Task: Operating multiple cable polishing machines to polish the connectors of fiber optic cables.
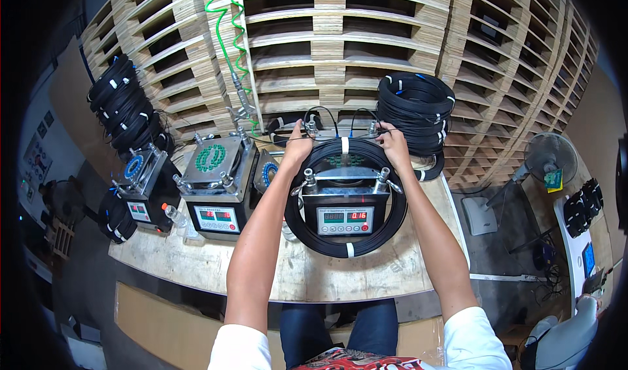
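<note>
A coil of black cable (350, 248), bound with white ties, rings the front of a polishing machine (344, 200); the machine's lit red display shows through the loop. My left hand (299, 148) is closed at the coil's upper left, by a rear corner knob (311, 127). Opposite it, my right hand (394, 146) is closed by the other rear knob (373, 128). Thin black cable ends with blue parts (337, 135) arch between my hands, and my fingers pinch this cable. Whether they also touch the knobs is hidden. Green pieces sit in a plate (345, 160) behind the coil's top.
Two more polishing machines (212, 187) (140, 190) stand to the left, with a small bottle (174, 214) between them. Cable coils are stacked at the right (416, 112) and far left (124, 102). Wooden pallets (327, 30) rise behind the table (307, 278). A fan (551, 159) stands right.
</note>
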Motion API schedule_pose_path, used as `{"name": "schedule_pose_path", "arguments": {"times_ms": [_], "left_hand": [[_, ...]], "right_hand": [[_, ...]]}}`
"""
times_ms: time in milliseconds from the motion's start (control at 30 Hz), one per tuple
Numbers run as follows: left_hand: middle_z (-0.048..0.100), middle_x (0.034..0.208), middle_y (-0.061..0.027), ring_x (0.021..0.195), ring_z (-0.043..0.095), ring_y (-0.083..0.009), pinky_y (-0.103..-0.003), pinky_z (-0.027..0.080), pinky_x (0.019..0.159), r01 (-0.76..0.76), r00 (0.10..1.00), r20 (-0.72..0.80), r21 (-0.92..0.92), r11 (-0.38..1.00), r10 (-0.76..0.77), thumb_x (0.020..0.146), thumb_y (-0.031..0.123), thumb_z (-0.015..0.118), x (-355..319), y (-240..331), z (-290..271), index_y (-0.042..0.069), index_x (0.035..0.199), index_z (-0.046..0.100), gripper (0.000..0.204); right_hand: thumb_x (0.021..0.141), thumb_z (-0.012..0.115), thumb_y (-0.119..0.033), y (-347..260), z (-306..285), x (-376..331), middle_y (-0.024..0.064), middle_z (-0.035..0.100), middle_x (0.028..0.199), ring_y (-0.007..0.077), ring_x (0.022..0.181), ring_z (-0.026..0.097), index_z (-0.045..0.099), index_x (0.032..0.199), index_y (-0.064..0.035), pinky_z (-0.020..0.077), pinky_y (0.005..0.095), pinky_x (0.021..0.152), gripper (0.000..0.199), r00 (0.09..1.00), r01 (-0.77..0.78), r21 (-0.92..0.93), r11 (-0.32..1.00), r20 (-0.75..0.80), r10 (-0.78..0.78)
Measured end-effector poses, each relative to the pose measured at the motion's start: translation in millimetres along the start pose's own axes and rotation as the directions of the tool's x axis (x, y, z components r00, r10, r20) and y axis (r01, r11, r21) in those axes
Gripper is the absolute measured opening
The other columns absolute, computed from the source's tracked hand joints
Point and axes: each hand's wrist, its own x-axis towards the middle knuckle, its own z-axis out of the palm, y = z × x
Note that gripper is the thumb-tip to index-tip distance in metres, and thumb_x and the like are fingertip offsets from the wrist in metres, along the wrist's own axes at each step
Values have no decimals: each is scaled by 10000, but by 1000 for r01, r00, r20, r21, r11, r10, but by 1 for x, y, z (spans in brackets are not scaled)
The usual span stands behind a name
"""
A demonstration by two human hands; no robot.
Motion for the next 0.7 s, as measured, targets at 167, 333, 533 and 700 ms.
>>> {"name": "schedule_pose_path", "arguments": {"times_ms": [167, 333, 533, 700], "left_hand": [[520, 1454, -227, 1350, 500, -313, -353, 382, 1099, 30, 997, 76, -48, 998, -27, 945, 278, 627, -8, 8, -6, 102, 1575, 288, 737], [522, 1445, -241, 1344, 503, -328, -364, 380, 1104, 118, 992, 35, -32, 992, -117, 921, 372, 665, -13, 19, -1, 75, 1535, 374, 742], [530, 1436, -243, 1329, 520, -325, -354, 400, 1082, 168, 985, -28, -29, 985, -169, 904, 412, 685, -17, 23, -1, 22, 1477, 445, 733], [512, 1450, -246, 1322, 520, -317, -343, 406, 1069, 101, 995, 7, -56, 993, -101, 878, 256, 729, -8, 3, -14, 45, 1540, 346, 793]], "right_hand": [[957, 455, -172, -4, 4, -2, 204, 715, 920, 296, 862, 705, 636, 1224, -8, 528, 381, 769, 362, 997, -30, -239, 971, -70, 14], [964, 462, -178, 7, 2, 3, 258, 705, 953, 388, 968, 702, 639, 1199, -28, 521, 433, 844, 330, 995, -24, -272, 962, -103, -4], [946, 414, -147, 11, -5, 1, 147, 716, 818, 213, 717, 689, 614, 1264, -5, 517, 329, 710, 402, 998, 67, -224, 972, 4, -67], [930, 418, -118, -10, 7, -7, 119, 716, 806, 163, 678, 649, 628, 1240, -6, 507, 294, 683, 390, 1000, 15, -46, 999, -2, -15]]}}
